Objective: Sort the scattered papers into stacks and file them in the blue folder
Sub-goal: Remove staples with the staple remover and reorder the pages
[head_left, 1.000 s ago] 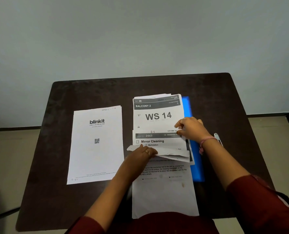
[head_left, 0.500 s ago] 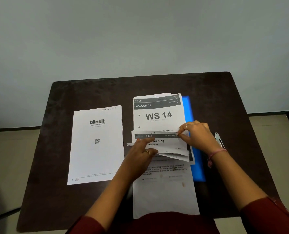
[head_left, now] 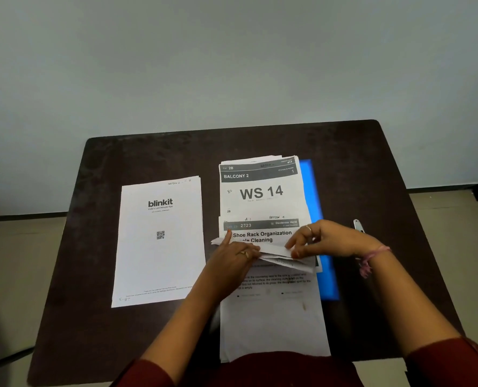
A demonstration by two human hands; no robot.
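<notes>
- Two hands work at the middle of the paper pile [head_left: 263,196], which lies on the dark table [head_left: 358,169].
- Left hand [head_left: 233,259]: index finger extended onto the "Shoe Rack Organization" sheet [head_left: 263,234]; remaining fingers curled on the folded-back sheet edges [head_left: 279,254].
- Right hand [head_left: 330,240]: fingertips pinch those same edges from the opposite side.
- Blue folder [head_left: 311,191] lies under the pile, showing beneath and beyond the right hand.
- Blinkit sheet [head_left: 159,241] lies flat just left of the left hand, untouched.
- Metal clip [head_left: 358,225] sits beyond the right wrist.
</notes>
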